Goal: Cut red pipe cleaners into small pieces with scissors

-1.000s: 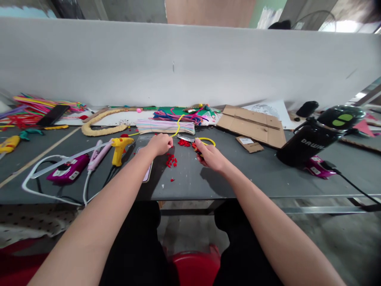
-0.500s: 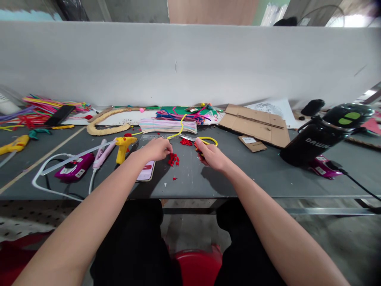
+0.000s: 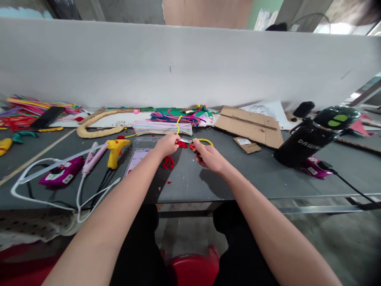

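Note:
My left hand [image 3: 168,144] is closed in a pinch beside the scissor blades, with a small red piece [image 3: 177,141] showing at its fingertips. My right hand [image 3: 208,154] grips a pair of scissors [image 3: 186,140] with yellow handles, the blades pointing left towards the left fingers. Under the blades lies a heap of small red pieces [image 3: 182,145]. A second red heap [image 3: 168,162] sits nearer the front, below my left wrist. Behind the left hand, a yellow pipe cleaner [image 3: 178,125] rises over a bundle of pale striped pipe cleaners [image 3: 143,127].
Left of my forearm are a phone [image 3: 135,158], a yellow glue gun [image 3: 114,149], a pink straightener-like tool [image 3: 91,158] and a purple power strip [image 3: 61,172] with cables. Cardboard [image 3: 253,125] and a black bottle [image 3: 309,139] stand to the right.
My left hand has moved right, away from the front red heap and up to the scissor blades. The right hand keeps hold of the scissors. The view has shifted slightly.

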The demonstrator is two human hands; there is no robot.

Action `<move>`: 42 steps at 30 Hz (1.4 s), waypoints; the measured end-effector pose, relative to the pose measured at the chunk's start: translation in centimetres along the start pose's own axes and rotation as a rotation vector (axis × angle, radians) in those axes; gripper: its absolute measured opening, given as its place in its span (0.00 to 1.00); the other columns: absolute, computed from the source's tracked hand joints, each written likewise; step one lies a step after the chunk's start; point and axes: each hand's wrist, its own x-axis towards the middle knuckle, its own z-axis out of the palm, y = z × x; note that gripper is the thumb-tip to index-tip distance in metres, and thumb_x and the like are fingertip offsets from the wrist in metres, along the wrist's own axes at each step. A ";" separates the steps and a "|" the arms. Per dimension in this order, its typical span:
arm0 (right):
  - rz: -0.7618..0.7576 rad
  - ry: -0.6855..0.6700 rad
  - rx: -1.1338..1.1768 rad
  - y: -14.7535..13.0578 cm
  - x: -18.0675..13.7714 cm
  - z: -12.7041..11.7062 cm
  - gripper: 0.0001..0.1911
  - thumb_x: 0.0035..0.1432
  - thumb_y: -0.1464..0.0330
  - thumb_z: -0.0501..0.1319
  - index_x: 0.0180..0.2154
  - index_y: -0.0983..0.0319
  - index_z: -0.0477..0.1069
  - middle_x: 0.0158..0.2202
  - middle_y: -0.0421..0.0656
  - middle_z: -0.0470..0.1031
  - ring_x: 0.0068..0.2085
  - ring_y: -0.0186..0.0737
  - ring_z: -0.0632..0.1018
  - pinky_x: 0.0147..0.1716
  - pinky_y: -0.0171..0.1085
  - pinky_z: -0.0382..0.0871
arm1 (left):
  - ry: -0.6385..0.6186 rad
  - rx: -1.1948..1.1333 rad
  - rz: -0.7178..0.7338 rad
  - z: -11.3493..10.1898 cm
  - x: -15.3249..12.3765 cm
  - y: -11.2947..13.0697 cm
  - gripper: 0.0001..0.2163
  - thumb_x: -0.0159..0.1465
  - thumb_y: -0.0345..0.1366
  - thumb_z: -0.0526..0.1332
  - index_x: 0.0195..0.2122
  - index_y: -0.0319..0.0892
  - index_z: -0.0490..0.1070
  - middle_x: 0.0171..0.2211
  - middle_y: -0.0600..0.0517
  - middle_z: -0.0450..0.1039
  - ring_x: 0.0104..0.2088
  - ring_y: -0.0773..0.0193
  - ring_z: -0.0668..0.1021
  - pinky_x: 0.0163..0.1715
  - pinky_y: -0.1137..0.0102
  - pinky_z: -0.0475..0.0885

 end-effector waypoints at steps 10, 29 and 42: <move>0.022 0.001 0.007 -0.1 -0.4 -0.4 0.37 0.56 0.35 0.45 0.19 0.61 0.61 0.17 0.40 0.63 0.19 0.30 0.63 0.20 0.33 0.55 | 0.116 -0.113 -0.013 0.7 -0.2 -0.1 0.10 0.58 0.32 0.56 0.35 0.41 0.77 0.34 0.48 0.78 0.34 0.61 0.76 0.36 0.68 0.68; -0.025 0.004 0.034 -0.1 0.0 0.4 0.36 0.57 0.36 0.46 0.20 0.61 0.60 0.19 0.40 0.65 0.20 0.30 0.64 0.20 0.32 0.55 | 0.181 -0.124 -0.110 0.9 -1.5 -0.3 0.08 0.60 0.33 0.56 0.36 0.41 0.74 0.32 0.47 0.77 0.31 0.60 0.76 0.35 0.67 0.68; 0.023 0.062 0.307 -1.0 0.7 0.3 0.32 0.53 0.38 0.56 0.23 0.61 0.63 0.17 0.35 0.58 0.17 0.27 0.58 0.16 0.32 0.49 | 0.233 -0.571 -0.044 -2.9 -4.0 3.2 0.15 0.59 0.37 0.62 0.47 0.39 0.75 0.39 0.46 0.79 0.38 0.60 0.79 0.41 0.66 0.73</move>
